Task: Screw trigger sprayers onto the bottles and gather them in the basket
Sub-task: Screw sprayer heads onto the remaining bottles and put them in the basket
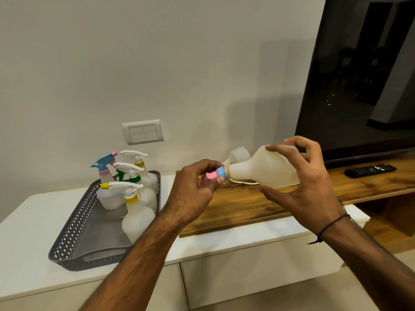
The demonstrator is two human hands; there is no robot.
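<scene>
- While the right hand point(307, 176) cradles the white bottle point(265, 168) on its side above the wooden shelf point(235, 205), thumb over the top and fingers spread under the base, the left hand point(197, 187) pinches the pink and blue trigger sprayer point(216, 173) at the bottle's neck; neither hand is free.
- The bottle looks like thin translucent plastic and seems empty, so probably light and a little squashy; a broad, gentle hold round the wide body should stop it buckling or spinning.
- The sprayer's collar appears ribbed and stiff; that is the place to grip and twist, not the trigger or nozzle, which could flex.
- A thin dip tube point(244, 182) seems to loop outside below the neck; I judge it needs feeding in before the threads bite.
- 4 finished bottles point(137, 218) stand upright in the grey basket point(74, 239) on the white cabinet point(24, 254), left of the hands; they look top-heavy, so lifting by the body seems safest.
</scene>
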